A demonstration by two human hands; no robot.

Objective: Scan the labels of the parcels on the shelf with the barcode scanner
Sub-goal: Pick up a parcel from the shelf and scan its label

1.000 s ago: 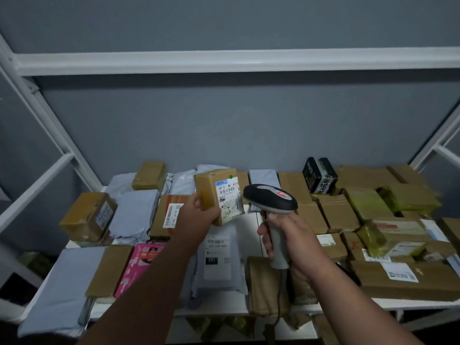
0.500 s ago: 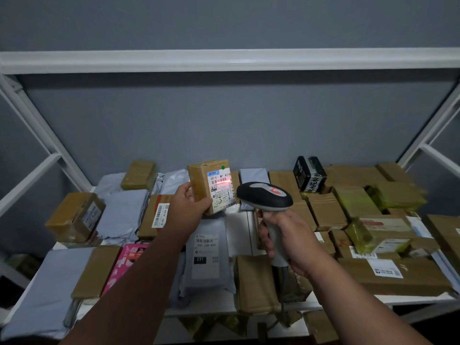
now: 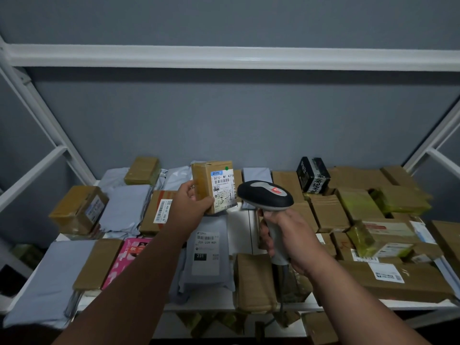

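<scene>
Holding: the left hand [image 3: 191,204] grips a small cardboard parcel [image 3: 213,186] upright, just above the centre of the frame, fingers curled round its left side and thumb under its lower front edge.
Scanner: the right hand [image 3: 286,236] is wrapped round the pale grip of the barcode scanner [image 3: 265,195]; its dark rounded head sits just right of the parcel, near the label.
Label: a white shipping label [image 3: 223,189] with printed barcode faces the viewer, flat on the box front; no scan light shows on it.
Handling: the parcel looks light, since one hand carries it at an edge; stiff corrugated walls should take a firm pinch without crushing. Best held by the bare left side, as now, keeping fingers off the label.
Surface: brown tape makes the box glossy and possibly a little slippery.
Shelf: the white metal shelf [image 3: 249,225] carries many parcels: taped brown cartons on the right, soft grey poly mailers [image 3: 125,206] on the left that would sag if lifted, a pink printed packet [image 3: 124,257] at lower left, a black box [image 3: 313,174] at the back.
Next parcels: the grey mailer with label [image 3: 206,252] lies flat below the held box, readable in place.
</scene>
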